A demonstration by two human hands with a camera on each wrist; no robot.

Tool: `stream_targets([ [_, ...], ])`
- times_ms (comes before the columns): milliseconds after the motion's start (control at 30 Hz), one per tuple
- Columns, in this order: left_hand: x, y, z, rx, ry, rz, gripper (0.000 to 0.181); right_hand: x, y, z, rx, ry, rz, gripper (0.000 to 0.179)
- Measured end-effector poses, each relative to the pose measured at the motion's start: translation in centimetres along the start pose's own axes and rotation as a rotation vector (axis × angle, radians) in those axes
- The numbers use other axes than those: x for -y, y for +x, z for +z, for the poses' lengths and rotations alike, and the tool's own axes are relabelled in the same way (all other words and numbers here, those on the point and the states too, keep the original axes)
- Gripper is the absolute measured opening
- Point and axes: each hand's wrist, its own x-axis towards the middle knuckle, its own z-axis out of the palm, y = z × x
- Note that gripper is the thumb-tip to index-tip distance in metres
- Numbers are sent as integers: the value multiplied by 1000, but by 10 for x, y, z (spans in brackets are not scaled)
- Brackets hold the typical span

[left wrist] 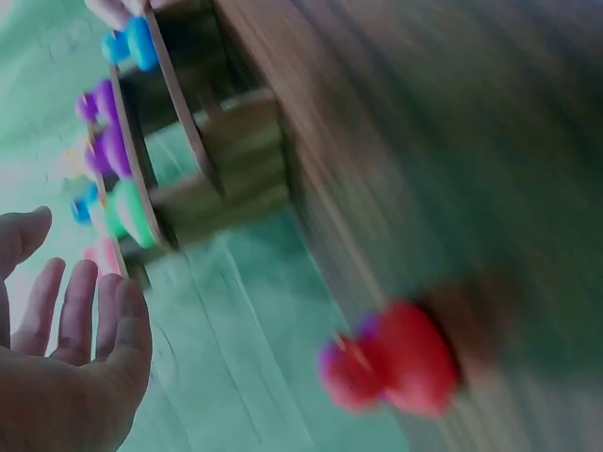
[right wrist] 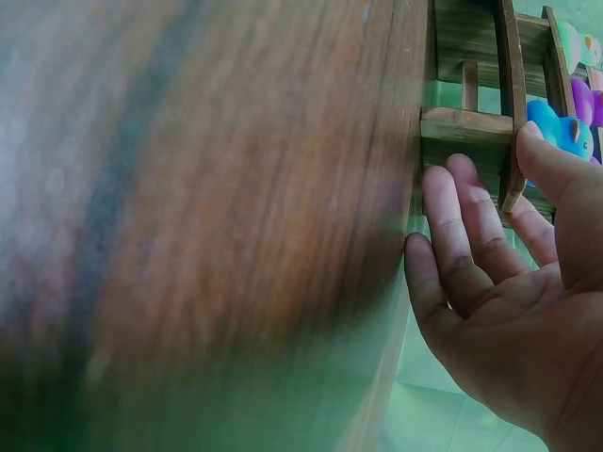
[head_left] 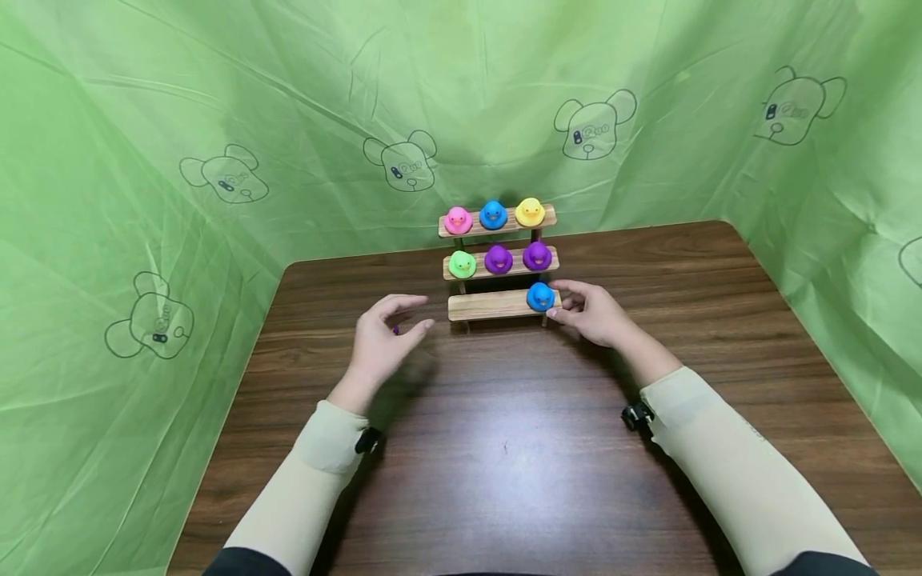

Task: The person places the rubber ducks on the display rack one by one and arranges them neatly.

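My right hand (head_left: 591, 314) is at the right end of the lowest step of a wooden three-tier stand (head_left: 490, 305). Its thumb and index finger lie right beside a blue rubber duck (head_left: 540, 297) that sits upright there; the other fingers reach loosely past the board's end in the right wrist view. To the left of the stand, my left hand (head_left: 378, 340) hovers with thumb and fingers spread, nothing between them. A blurred red toy duck with purple patches (left wrist: 405, 363) lies on the table near that hand, mostly hidden behind it in the head view.
On the top step sit a pink duck (head_left: 458, 220), a blue duck (head_left: 493, 214) and a yellow duck (head_left: 530, 212). The middle step bears a green duck (head_left: 463, 264) and two purple ducks (head_left: 499, 259). Green cloth (head_left: 490, 96) hangs behind the dark wooden table (head_left: 504, 400).
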Motion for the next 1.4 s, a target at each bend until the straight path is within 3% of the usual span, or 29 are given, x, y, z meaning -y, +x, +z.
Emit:
stream_targets([
  [300,36,-28,-60,-48,40,-162,33,0,0,-1,4,5,7,59],
  [533,82,-50,-82,-18,102,-201,36,-2,1,-1,10,25,3,59],
  [667,95,-57,-92,-3,143,-207,38,-2,2,-1,15,34,4,60],
  [867,100,-56,-98,60,228,-223,41,-1,1,-1,14,14,6,61],
  [1200,106,-40,-89,146,250,-250,43,-1,1,0,17,22,8,60],
  [1400,108,-35,-85,173,330,-266,40,0,0,-1,12,16,8,59],
])
